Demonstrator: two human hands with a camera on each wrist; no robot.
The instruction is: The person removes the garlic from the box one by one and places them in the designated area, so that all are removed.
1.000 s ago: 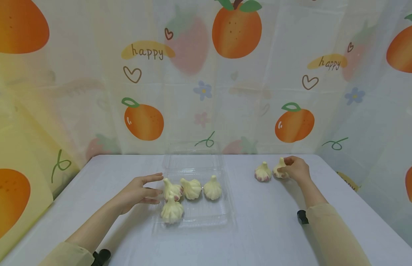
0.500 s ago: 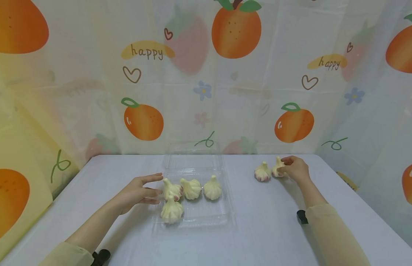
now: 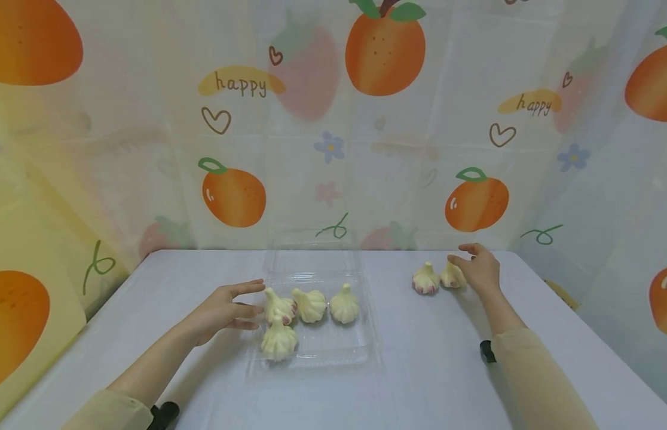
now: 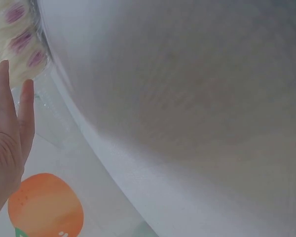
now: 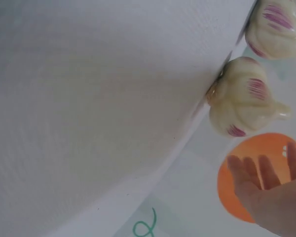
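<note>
In the head view, my left hand point(image 3: 226, 310) is at the left side of a clear plastic box point(image 3: 333, 341), fingers extended towards it; whether they touch it I cannot tell. Several garlic bulbs point(image 3: 310, 306) sit inside, three across the back and one at the front left. My right hand point(image 3: 481, 272) is beside a garlic bulb point(image 3: 452, 276) at the far right of the table, partly covering it. The right wrist view has this bulb point(image 5: 244, 101) standing apart from the spread fingers point(image 5: 267, 173). Another purple-streaked garlic bulb point(image 3: 425, 279) stands just left of it.
The box's clear lid point(image 3: 312, 261) lies folded back towards the wall. A white cloth covers the table point(image 3: 419, 370). Behind it hangs a fruit-printed curtain point(image 3: 392, 149). Black straps point(image 3: 487, 352) are worn near the sleeves.
My right hand has let go of the garlic bulb, its fingers spreading and lifting slightly off it. That bulb has shifted slightly left, closer to its neighbour. My left hand has stayed in place.
</note>
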